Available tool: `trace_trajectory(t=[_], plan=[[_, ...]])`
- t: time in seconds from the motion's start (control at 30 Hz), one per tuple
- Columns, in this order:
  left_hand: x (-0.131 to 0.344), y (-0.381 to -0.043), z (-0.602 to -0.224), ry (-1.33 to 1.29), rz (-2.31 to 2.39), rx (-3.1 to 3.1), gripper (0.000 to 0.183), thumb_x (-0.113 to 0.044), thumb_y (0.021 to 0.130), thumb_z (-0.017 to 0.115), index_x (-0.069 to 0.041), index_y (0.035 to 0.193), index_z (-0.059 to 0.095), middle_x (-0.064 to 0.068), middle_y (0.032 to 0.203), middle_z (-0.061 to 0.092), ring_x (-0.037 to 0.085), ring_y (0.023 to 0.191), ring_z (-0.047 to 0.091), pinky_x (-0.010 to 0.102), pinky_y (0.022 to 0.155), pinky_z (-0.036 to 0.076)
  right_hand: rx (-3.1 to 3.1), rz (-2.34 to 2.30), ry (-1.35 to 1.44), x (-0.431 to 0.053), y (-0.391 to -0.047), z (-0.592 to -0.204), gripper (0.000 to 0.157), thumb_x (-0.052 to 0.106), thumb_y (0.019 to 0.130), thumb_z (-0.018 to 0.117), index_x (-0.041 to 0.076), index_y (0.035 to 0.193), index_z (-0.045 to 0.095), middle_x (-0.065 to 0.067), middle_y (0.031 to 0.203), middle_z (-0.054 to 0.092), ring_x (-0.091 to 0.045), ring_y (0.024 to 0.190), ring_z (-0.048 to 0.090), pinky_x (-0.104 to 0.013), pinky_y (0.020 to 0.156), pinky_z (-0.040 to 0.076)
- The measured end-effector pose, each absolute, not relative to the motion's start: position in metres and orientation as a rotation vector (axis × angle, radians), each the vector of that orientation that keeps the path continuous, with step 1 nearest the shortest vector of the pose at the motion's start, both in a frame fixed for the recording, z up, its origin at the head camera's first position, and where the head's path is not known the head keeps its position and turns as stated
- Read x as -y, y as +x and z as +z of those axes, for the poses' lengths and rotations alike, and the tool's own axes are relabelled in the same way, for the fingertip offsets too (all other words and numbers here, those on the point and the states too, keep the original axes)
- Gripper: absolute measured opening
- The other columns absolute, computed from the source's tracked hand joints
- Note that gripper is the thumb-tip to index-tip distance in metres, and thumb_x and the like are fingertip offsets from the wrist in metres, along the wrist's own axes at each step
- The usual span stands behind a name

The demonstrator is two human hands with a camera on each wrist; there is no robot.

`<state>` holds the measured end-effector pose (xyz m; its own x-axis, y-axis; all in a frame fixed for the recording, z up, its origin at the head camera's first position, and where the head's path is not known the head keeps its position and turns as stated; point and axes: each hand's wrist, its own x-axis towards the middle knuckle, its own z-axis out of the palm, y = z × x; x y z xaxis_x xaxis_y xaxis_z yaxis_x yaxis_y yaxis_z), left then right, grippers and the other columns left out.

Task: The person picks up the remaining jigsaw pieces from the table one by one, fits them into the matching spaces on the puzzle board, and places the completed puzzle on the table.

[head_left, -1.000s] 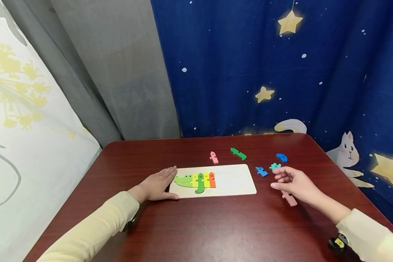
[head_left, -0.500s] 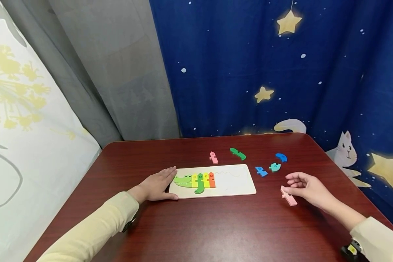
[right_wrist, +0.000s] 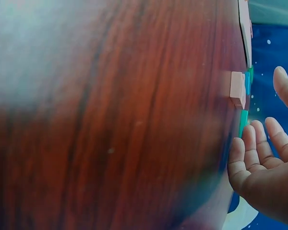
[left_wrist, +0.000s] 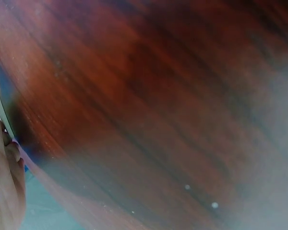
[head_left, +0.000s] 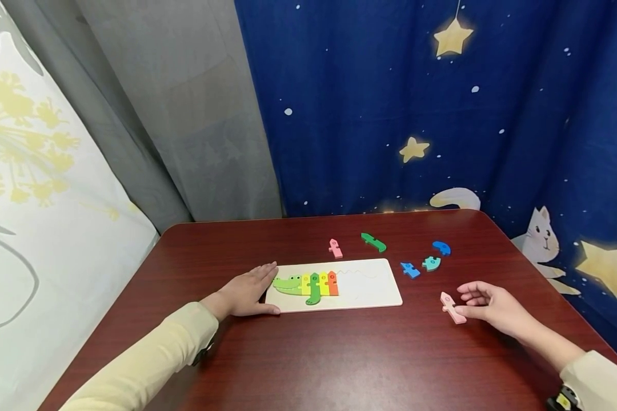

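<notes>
My left hand (head_left: 248, 290) lies flat with straight fingers on the left end of the white puzzle board (head_left: 372, 291). A crocodile puzzle (head_left: 313, 286) is partly laid there: a green head piece, then yellow, green, yellow and orange pieces. To the right, my right hand (head_left: 496, 308) hovers with relaxed fingers beside a long pink puzzle piece (head_left: 453, 309). Its thumb tip looks close to that piece; the right wrist view shows a gap between thumb and fingers with nothing in it, and the pink piece (right_wrist: 237, 89) standing apart on the table.
Behind the board lie a small pink piece (head_left: 335, 248) and a green piece (head_left: 373, 242). Right of it are a blue piece (head_left: 409, 270), a teal piece (head_left: 431, 263) and a curved blue piece (head_left: 441, 248). Curtains hang behind the brown table (head_left: 339, 359).
My right hand has drawn back to the right and nearer, away from the teal piece, and the long pink piece now shows fully. The left hand has stayed on the board.
</notes>
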<state>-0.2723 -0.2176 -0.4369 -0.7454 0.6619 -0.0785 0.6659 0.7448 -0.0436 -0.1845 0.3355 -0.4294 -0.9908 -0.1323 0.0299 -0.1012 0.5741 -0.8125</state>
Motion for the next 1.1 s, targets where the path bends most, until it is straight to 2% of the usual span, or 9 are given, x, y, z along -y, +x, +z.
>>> trace_trajectory(t=[0.4, 0.67, 1.1], plan=[[0.217, -0.271, -0.438, 1.09, -0.105, -2.891, 0.11, -0.082, 0.083, 0.037, 0.0, 0.153, 0.022, 0.016, 0.159, 0.019, 0.026, 0.145, 0.021, 0.042, 0.114, 0.024, -2.688, -1.438, -0.194, -0.337, -0.182, -0.436, 0.051, 0.012, 0.079, 0.081, -0.012, 0.117, 0.058, -0.014, 0.104, 0.063, -0.014, 0.084, 0.058, -0.022, 0.071, 0.05], [0.217, -0.271, -0.437, 1.068, -0.12, -2.884, 0.111, -0.085, 0.081, 0.031, -0.001, 0.154, 0.02, 0.014, 0.16, 0.017, 0.026, 0.145, 0.019, 0.042, 0.114, 0.023, -2.733, -1.365, -0.206, -0.336, -0.182, -0.441, 0.049, 0.014, 0.076, 0.084, -0.007, 0.114, 0.061, -0.01, 0.099, 0.064, -0.018, 0.086, 0.058, -0.022, 0.071, 0.049], [0.216, -0.27, -0.434, 1.067, -0.123, -2.882, 0.111, -0.085, 0.081, 0.032, -0.001, 0.154, 0.021, 0.015, 0.159, 0.019, 0.026, 0.145, 0.02, 0.042, 0.114, 0.024, -2.805, -1.255, -0.203, -0.333, -0.181, -0.442, 0.047, 0.019, 0.072, 0.087, -0.002, 0.108, 0.066, -0.007, 0.098, 0.064, -0.02, 0.088, 0.055, -0.022, 0.071, 0.047]])
